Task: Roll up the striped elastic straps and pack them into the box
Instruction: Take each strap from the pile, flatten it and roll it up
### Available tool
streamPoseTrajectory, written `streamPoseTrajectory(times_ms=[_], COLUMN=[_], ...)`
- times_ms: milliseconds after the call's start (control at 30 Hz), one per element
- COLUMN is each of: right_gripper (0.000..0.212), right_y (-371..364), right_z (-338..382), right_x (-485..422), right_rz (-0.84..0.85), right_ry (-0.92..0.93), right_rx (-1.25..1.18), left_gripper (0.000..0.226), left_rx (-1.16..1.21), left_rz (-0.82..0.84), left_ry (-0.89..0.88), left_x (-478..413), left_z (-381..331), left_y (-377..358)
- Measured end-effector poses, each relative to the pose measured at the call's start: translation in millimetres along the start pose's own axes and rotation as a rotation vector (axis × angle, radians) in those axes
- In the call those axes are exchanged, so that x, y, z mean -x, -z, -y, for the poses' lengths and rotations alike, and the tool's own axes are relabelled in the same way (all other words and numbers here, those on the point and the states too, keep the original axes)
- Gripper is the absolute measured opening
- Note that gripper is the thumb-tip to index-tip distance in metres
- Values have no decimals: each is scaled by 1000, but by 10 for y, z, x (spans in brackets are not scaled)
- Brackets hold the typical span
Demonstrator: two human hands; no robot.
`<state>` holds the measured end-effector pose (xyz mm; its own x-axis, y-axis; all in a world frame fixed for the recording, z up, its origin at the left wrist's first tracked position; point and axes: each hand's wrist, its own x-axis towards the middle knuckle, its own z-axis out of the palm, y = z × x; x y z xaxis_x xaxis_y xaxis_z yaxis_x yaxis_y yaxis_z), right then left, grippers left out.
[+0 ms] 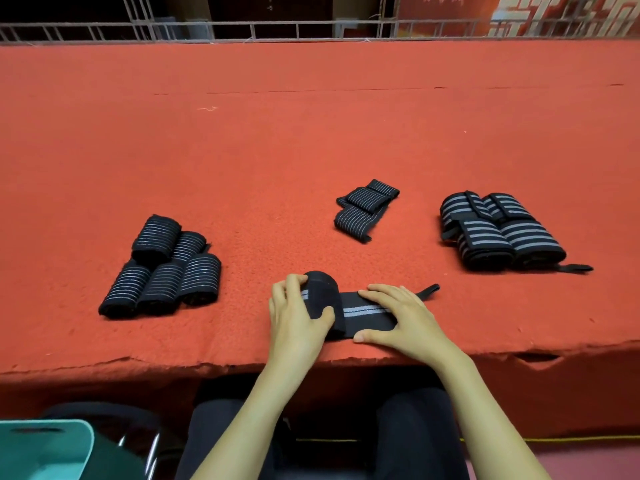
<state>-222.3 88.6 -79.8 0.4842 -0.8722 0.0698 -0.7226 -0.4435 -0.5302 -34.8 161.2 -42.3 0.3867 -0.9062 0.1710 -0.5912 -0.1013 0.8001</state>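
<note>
A black strap with grey stripes [360, 310] lies near the table's front edge, partly rolled at its left end. My left hand [294, 311] grips the rolled part, fingers over the top and thumb at the front. My right hand [394, 315] lies flat on the unrolled length, pressing it down. The strap's thin black tab [429, 289] sticks out to the right. Several rolled straps [162, 271] are piled at the left. A teal box [45, 448] sits at the bottom left, below the table.
The table is covered with red felt [311, 133]. A loosely folded thin-striped strap [363, 209] lies at centre right. A heap of wide-striped straps [498, 230] sits at the right. A metal railing [242, 29] runs along the far edge. My knees are under the front edge.
</note>
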Motion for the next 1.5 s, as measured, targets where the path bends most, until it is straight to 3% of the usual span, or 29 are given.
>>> streamPoseTrajectory(times_ms=[200,367,467,567,733,800,900,1033,1200,1500], right_gripper=[99,99,116,110,81,78,79,72,76,81], right_y=[12,45,75,81,167,201,256,362,514,421], right_z=[-21,-1,-7,-29,-42,-52,-85,-156,-213,-41], right_x=[7,32,60,78,106,123,131,172,237,142], right_rz=[0,-6,-21,-52,-93,-84,-17,61,108,128], right_ry=[34,31,30,97,78,54,1,-39,-90,-70], right_rx=[-33,-75,-169,-272,-463,-480,-530,-578,-533,-503], left_gripper=[57,54,53,56,18,23,28,50,60,61], left_rx=[-107,-31,-31,-4,316,389,302,238,152,316], left_rz=[-65,-51,16,141,170,147,134,286,328,273], left_ry=[-260,-329,-370,-414,-292,-224,-85,135,115,147], left_x=[16,-2,-21,-10,-21,-8,0,-26,-63,-38], left_z=[-82,-65,-72,-148,-250,-231,-173,-161,-218,-192], left_y=[-258,-342,-335,-340,-334,-315,-313,-294,-422,-322])
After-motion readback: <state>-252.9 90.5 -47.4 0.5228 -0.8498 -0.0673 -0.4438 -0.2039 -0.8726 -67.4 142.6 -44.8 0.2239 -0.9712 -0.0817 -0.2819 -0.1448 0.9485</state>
